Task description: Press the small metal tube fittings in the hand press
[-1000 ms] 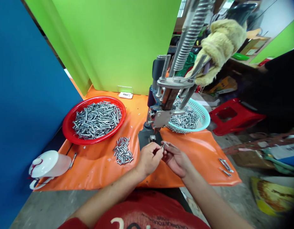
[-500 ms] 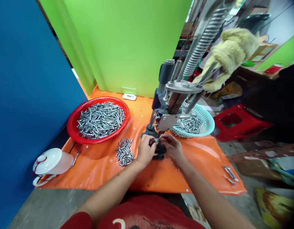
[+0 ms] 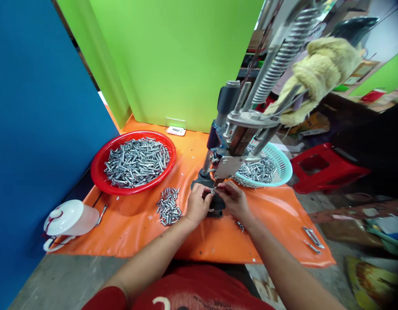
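Note:
My left hand (image 3: pixel 199 200) and my right hand (image 3: pixel 233 199) meet at the base of an upright metal press (image 3: pixel 229 161). Fingers and thumb of each are pinched together around a small silvery metal part (image 3: pixel 213 190), mostly covered by the fingertips. Left of my left hand lies a loose pile of small metal eye-ended pieces (image 3: pixel 169 207) on the orange sheet. One more metal piece (image 3: pixel 240 226) lies beside my right wrist. The press's dark base (image 3: pixel 217 212) shows beneath both hands.
A red basin (image 3: pixel 98 172) heaped with metal pieces stands back left; a light-blue basket (image 3: pixel 284 168) with more is behind the press. A white lidded jug (image 3: pixel 69 219) lies at left. Wrenches (image 3: pixel 312 237) rest near the right edge. A red stool (image 3: pixel 315 168) stands beyond.
My hands stay at the press base, fingertips shifting slightly around the small part. The view has turned a little, and a metal piece beside my right wrist shows more clearly.

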{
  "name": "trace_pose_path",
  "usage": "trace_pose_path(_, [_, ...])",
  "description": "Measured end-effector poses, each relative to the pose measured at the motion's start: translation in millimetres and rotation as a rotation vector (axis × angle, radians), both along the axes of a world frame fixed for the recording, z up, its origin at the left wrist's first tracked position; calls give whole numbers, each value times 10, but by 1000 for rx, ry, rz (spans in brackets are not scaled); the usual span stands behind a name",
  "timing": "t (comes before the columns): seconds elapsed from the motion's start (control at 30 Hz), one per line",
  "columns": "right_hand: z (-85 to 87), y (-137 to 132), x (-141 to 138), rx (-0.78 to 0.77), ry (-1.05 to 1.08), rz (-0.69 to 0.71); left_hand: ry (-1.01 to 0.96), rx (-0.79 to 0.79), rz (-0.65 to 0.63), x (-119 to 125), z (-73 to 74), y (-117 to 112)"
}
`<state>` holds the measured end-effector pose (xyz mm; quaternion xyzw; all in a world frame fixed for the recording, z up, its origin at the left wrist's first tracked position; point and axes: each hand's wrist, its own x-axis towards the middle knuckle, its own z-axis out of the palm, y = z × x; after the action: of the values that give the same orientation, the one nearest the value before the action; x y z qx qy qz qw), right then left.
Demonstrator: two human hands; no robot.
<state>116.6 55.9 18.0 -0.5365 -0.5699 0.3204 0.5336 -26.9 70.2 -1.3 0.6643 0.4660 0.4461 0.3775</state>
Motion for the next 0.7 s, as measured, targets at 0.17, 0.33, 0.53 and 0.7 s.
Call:
trace_pose_path(0.17, [239, -36, -37, -26, -58, 57, -19, 43, -1, 26, -9, 10])
trace_pose_path(0.33, [302, -58, -26, -20, -145, 100, -67, 86, -27, 69, 9, 38])
trace_pose_path(0.53, [203, -47, 0, 12, -137, 68, -145, 74, -41, 93, -32, 65])
trace_pose_path(0.7, [174, -43, -15, -12, -97, 60, -143, 54, -52, 89, -61, 69])
